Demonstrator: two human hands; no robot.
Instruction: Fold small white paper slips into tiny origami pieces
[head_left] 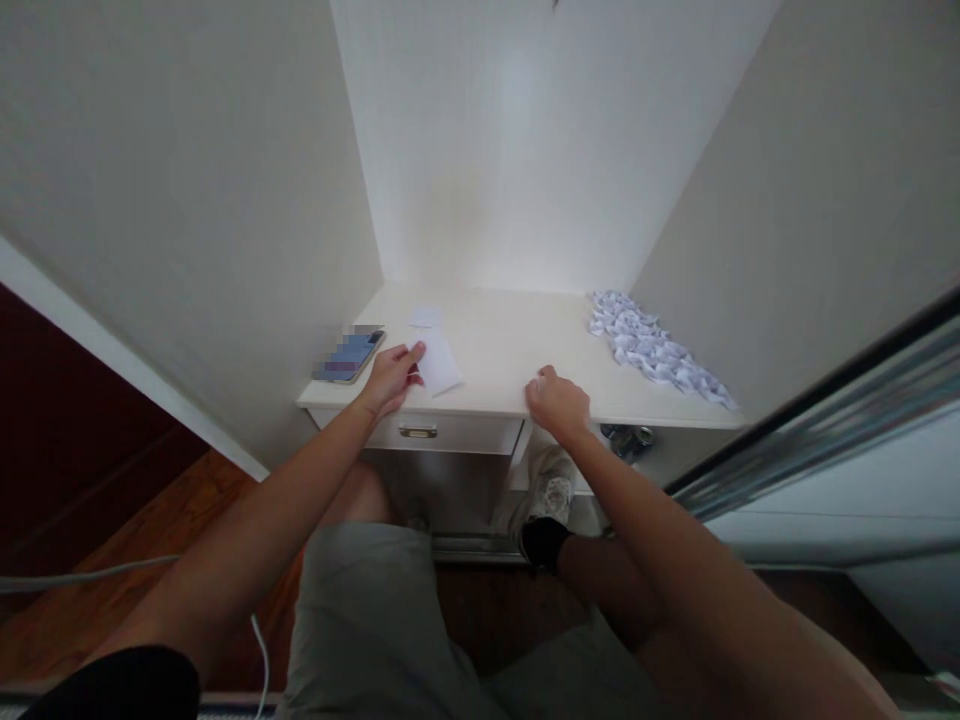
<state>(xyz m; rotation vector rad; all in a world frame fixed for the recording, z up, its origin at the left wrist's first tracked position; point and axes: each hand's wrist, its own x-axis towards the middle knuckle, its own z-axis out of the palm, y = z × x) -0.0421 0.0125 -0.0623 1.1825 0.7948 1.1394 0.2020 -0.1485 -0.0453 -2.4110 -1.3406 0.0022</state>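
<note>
My left hand (395, 377) is closed in a pinch on the near left edge of a white sheet of paper (441, 365). The sheet lies at a slant on the white desktop (510, 330). A smaller piece of white paper (426, 317) lies just behind it. My right hand (559, 402) is curled into a fist at the desktop's front edge, to the right of the sheet. A hint of something pale shows at its fingers, but what it is cannot be made out. Beyond that hand, a long heap of small crumpled white pieces (652, 345) stretches along the right side.
A phone (351, 355) with a blurred screen lies by the left wall. Below the desktop are a drawer with a metal handle (418, 432) and dark objects (628, 442) on the right. Walls close in the desk on three sides. A white cable (90, 577) runs at lower left.
</note>
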